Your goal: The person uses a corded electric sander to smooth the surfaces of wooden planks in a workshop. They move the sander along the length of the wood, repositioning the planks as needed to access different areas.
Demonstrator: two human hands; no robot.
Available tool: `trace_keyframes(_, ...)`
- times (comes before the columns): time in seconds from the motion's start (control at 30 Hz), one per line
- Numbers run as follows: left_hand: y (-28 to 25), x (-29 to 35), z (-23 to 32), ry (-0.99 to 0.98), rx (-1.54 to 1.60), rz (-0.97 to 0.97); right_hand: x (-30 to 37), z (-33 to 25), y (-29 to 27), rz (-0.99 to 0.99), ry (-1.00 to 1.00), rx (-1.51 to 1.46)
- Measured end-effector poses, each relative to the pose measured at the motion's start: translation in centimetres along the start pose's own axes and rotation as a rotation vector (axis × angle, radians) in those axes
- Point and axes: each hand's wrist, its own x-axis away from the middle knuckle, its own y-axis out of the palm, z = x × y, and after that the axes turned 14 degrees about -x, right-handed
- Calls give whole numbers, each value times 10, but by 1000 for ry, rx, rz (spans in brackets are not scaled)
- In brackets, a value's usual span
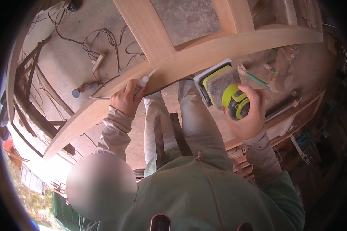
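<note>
A pale curved wooden frame (204, 56) with crosspieces spans the view in front of my legs. My left hand (123, 98) is closed around a small bottle with a white tapered nozzle (143, 81); its tip points at the wood near the left crosspiece joint. On the right, my right hand (252, 115) grips the rounded end of a lime-green and black power sander (221, 82). The sander is tilted, its flat pad close to the near edge of the curved board. Whether the pad touches the board, I cannot tell.
Dark cables (108, 40) and a power strip (98, 62) lie on the concrete floor beyond the frame. A tool with a round blue-grey end (76, 93) rests left of them. Dark wooden frames (31, 102) stand far left. A green-handled item (255, 80) lies right of the sander.
</note>
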Motion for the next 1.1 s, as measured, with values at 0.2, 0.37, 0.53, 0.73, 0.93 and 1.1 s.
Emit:
trace_keyframes(0.2, 1, -1, 0, 7, -7, 10, -2, -2, 3, 4, 6, 1)
trace_keyframes(0.37, 2, 2, -2, -26, 1, -16, -3, -2, 6, -4, 8, -18)
trace_keyframes(0.53, 4, 6, -6, -44, 47, -35, -17, -9, 11, 11, -37, 22)
trace_keyframes(0.73, 2, 5, -5, -39, 4, -48, -23, -14, 14, 27, -20, -5)
trace_keyframes(0.93, 0, 4, -6, -25, 22, -40, -21, -16, 18, 12, -34, 38)
trace_keyframes(1.1, 4, 13, -12, -84, 61, -49, -30, -19, 25, 12, -10, 55)
